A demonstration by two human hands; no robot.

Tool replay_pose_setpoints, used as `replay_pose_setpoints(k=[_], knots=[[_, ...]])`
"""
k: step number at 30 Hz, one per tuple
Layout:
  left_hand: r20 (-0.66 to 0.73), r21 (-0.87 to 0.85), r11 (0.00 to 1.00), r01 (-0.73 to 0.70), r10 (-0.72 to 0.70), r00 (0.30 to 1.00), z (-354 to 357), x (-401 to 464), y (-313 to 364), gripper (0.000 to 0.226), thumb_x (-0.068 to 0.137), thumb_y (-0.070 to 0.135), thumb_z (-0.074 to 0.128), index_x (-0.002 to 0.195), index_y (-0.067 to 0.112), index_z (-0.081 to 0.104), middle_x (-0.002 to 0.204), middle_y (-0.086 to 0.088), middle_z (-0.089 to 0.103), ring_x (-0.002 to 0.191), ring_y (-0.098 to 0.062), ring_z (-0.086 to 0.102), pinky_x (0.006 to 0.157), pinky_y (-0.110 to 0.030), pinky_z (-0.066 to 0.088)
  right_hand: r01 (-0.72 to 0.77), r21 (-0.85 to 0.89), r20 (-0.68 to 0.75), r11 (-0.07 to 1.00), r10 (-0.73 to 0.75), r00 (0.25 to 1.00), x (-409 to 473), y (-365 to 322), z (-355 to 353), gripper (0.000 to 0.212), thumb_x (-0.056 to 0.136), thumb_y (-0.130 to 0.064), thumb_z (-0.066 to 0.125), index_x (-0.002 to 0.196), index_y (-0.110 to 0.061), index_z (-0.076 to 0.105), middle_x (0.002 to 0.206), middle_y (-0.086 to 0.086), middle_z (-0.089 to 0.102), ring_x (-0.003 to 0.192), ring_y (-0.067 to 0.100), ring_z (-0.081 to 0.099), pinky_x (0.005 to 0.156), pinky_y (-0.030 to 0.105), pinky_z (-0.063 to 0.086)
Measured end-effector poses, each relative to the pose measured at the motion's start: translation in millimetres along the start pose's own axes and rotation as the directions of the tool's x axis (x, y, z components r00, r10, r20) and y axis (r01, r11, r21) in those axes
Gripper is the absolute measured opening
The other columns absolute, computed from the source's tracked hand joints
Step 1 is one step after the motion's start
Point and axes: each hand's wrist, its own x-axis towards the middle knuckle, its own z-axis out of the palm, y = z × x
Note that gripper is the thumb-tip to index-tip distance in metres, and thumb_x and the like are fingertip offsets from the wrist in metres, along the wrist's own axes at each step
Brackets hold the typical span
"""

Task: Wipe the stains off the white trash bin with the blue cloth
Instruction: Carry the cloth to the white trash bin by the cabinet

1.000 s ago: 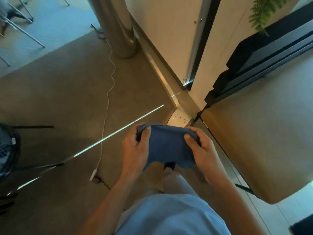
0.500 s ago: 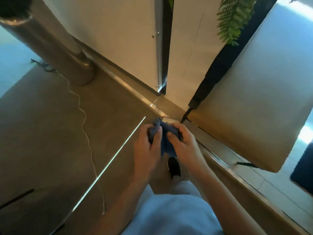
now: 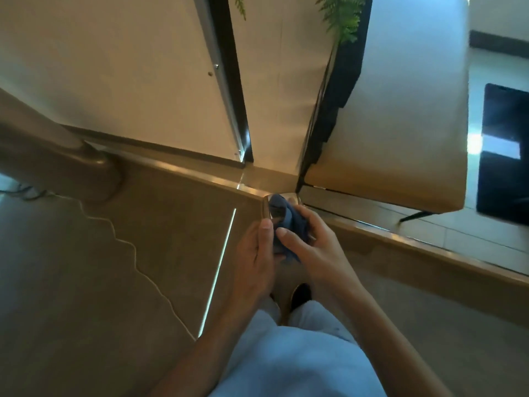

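Note:
Both my hands hold the blue cloth (image 3: 289, 222), bunched into a wad, in front of my body. My left hand (image 3: 256, 253) grips its left side with the thumb on top. My right hand (image 3: 313, 245) curls round its right side. Just beyond the cloth, on the floor in the corner, stands a small pale bin (image 3: 265, 209). Only its rim shows; the cloth and my fingers hide the remainder.
A white cable (image 3: 134, 253) snakes over the brown floor at left, near a metal column base (image 3: 86, 167). A pale door (image 3: 128, 67) stands ahead beside a big beige block (image 3: 386, 124) with fern leaves (image 3: 343, 21) above. A black mat (image 3: 503, 156) lies far right.
The cloth went from spread between my hands to a tight wad. My hands came closer together. My view has swung right and nearer to the corner with the bin.

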Motion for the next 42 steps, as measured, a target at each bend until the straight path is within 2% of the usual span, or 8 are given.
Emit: replay_pose_setpoints(k=[5, 9, 13, 17, 26, 31, 36, 42], knots=[[0.176, -0.032, 0.994, 0.103, -0.096, 0.98, 1.4, -19.2, -3.1, 0.056, 0.104, 0.057, 0.023, 0.126, 0.028, 0.066, 0.115, 0.004, 0.075, 0.107, -0.018, 0.072, 0.085, -0.035, 0.061, 0.086, -0.159, -0.042, 0.984, -0.094, 0.995, -15.0, 15.9, -12.8, 0.051, 0.091, -0.02, 0.072, 0.136, -0.029, 0.05, 0.122, -0.013, 0.059, 0.112, -0.001, 0.06, 0.09, 0.024, 0.056], [0.237, 0.011, 0.988, 0.151, -0.149, 0.96, 1.7, -32.7, -12.4, 0.056, 0.106, 0.054, 0.028, 0.129, 0.023, 0.068, 0.11, -0.005, 0.076, 0.103, -0.025, 0.073, 0.089, -0.037, 0.06, 0.08, -0.169, -0.018, 0.982, -0.084, 0.996, -32.8, 37.0, -32.6, 0.037, 0.097, -0.013, 0.06, 0.13, -0.03, 0.055, 0.122, -0.007, 0.062, 0.113, 0.006, 0.061, 0.096, 0.033, 0.055], [0.106, 0.162, 0.986, 0.044, -0.062, 0.992, 4.5, -50.9, -26.8, 0.028, 0.107, 0.032, 0.049, 0.121, 0.023, 0.072, 0.099, -0.002, 0.075, 0.093, -0.018, 0.074, 0.08, -0.034, 0.061, 0.038, -0.103, -0.053, 0.994, -0.044, 0.998, -55.0, 55.5, -36.4, 0.03, 0.103, -0.011, 0.049, 0.117, -0.037, 0.056, 0.116, -0.011, 0.061, 0.102, -0.006, 0.06, 0.08, 0.017, 0.054], [0.072, 0.39, 0.911, -0.13, 0.111, 0.991, -0.7, -63.0, -46.4, 0.027, 0.101, 0.026, 0.063, 0.127, 0.03, 0.067, 0.119, 0.015, 0.061, 0.107, 0.002, 0.062, 0.083, -0.015, 0.053, -0.05, -0.003, -0.119, 0.999, 0.049, 0.992, -64.3, 69.2, -33.9, 0.022, 0.105, -0.016, 0.047, 0.118, -0.027, 0.061, 0.11, -0.007, 0.067, 0.101, 0.001, 0.064, 0.075, 0.017, 0.054], [0.298, 0.391, 0.913, -0.12, -0.002, 0.955, -14.8, -41.8, -89.9, 0.06, 0.102, 0.051, 0.046, 0.157, 0.046, 0.023, 0.16, 0.015, 0.03, 0.146, 0.0, 0.033, 0.114, -0.025, 0.038, -0.187, 0.189, -0.175, 0.964, 0.22, 0.96, -40.4, 74.3, -3.4, 0.018, 0.104, -0.023, 0.05, 0.109, -0.026, 0.066, 0.101, -0.002, 0.074, 0.096, 0.013, 0.071, 0.076, 0.027, 0.059], [0.271, 0.404, 0.907, -0.117, 0.003, 0.962, -34.3, -15.2, -108.7, 0.056, 0.104, 0.043, 0.045, 0.157, 0.037, 0.03, 0.148, 0.007, 0.042, 0.132, 0.007, 0.043, 0.1, -0.008, 0.04, -0.227, 0.249, -0.189, 0.942, 0.277, 0.942, -4.5, 83.3, 18.6, 0.023, 0.103, -0.012, 0.05, 0.117, -0.021, 0.066, 0.111, 0.006, 0.072, 0.1, 0.017, 0.071, 0.079, 0.029, 0.059], [0.229, 0.455, 0.884, -0.106, -0.001, 0.973, -43.8, 16.1, -141.3, 0.05, 0.107, 0.04, 0.043, 0.155, 0.039, 0.03, 0.137, 0.008, 0.041, 0.118, 0.008, 0.05, 0.091, -0.015, 0.051, -0.248, 0.333, -0.202, 0.91, 0.325, 0.924, 36.0, 111.8, 29.7, 0.028, 0.103, -0.007, 0.049, 0.119, -0.021, 0.067, 0.114, 0.007, 0.072, 0.108, 0.023, 0.069, 0.093, 0.042, 0.058], [0.215, 0.519, 0.847, -0.114, 0.0, 0.977, -35.4, 55.3, -204.2, 0.057, 0.105, 0.057, 0.035, 0.158, 0.041, 0.021, 0.142, 0.012, 0.035, 0.12, 0.007, 0.049, 0.089, -0.019, 0.054, -0.273, 0.332, -0.214, 0.903, 0.354, 0.91, 91.6, 172.2, 25.0, 0.028, 0.103, -0.008, 0.048, 0.121, -0.02, 0.066, 0.113, 0.005, 0.073, 0.106, 0.02, 0.07, 0.082, 0.031, 0.059]])
